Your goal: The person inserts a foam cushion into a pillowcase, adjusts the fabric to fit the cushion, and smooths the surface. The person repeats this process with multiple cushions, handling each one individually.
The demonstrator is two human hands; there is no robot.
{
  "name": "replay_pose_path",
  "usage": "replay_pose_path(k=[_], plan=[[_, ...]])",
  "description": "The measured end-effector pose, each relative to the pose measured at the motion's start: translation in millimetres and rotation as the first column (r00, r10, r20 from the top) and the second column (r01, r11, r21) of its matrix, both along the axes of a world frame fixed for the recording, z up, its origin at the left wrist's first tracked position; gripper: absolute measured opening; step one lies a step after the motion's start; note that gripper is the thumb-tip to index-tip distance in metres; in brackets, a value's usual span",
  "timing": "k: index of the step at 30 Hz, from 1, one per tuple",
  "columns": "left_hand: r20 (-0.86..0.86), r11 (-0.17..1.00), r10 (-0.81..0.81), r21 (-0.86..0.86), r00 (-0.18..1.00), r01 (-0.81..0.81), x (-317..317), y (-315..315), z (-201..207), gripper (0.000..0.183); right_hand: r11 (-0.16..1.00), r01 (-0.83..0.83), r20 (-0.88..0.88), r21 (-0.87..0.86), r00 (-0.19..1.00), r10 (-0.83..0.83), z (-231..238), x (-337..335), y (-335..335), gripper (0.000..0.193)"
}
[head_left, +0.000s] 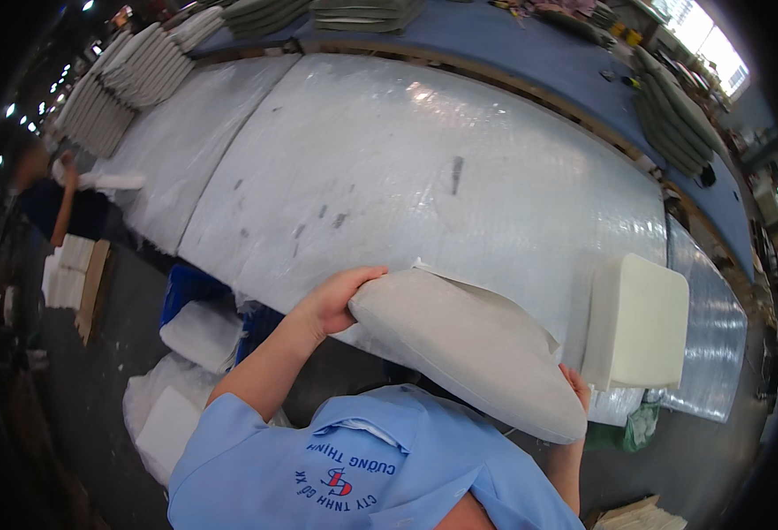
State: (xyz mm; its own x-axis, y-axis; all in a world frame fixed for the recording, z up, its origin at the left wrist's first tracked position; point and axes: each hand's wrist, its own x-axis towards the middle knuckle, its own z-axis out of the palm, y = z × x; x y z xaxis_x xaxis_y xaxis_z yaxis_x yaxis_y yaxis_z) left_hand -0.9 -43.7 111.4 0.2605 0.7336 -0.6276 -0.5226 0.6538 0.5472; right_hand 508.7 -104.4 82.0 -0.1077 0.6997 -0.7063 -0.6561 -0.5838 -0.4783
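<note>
A light grey-beige seat cushion (477, 340) is held tilted in front of my chest, close to the table's near edge. A loose flap of its cloth cover stands up along the far edge. My left hand (336, 300) grips the cushion's left end, thumb and fingers around the corner. At the other end, my right hand (574, 382) is closed on the right edge, and most of that hand is hidden behind the cushion. To the right, a cream foam pad (643, 322) lies on the table, apart from both hands.
A wide table (380, 168) wrapped in clear plastic spreads ahead. Beyond it runs a blue-topped table (495, 44) with cushion stacks (672, 110). More pads (115, 84) stand at the far left, near another person (62, 194). White bags (199, 336) and a blue bin (190, 287) sit at lower left.
</note>
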Motion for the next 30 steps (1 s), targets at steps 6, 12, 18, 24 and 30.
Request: replay_pose_path(k=[6, 12, 18, 24, 30], plan=[[-0.104, 0.95, 0.31, -0.006, 0.945, -0.313, 13, -40, -2, 0.032, 0.995, 0.102, 0.131, -0.001, 0.986, -0.101, -18, 8, 13, 0.048], [-0.162, 0.847, 0.518, 0.237, 0.84, -0.476, 44, -53, -34, 0.043, 0.974, -0.038, 0.424, 0.222, 0.904, -0.062, 39, -31, 35, 0.057], [-0.198, 0.771, 0.597, 0.411, 0.778, -0.487, 60, -28, -62, 0.052, 0.941, -0.124, 0.639, 0.316, 0.761, -0.114, 27, -32, 59, 0.067], [-0.303, 0.63, 0.666, 0.719, 0.682, -0.295, 63, -17, -13, 0.063, 0.885, -0.063, 0.58, 0.461, 0.776, -0.247, 12, -31, 74, 0.08], [-0.546, 0.629, 0.697, 0.777, 0.465, -0.031, 63, -5, -14, 0.06, 0.84, 0.062, 0.433, 0.538, 0.835, -0.34, -16, -41, 83, 0.077]])
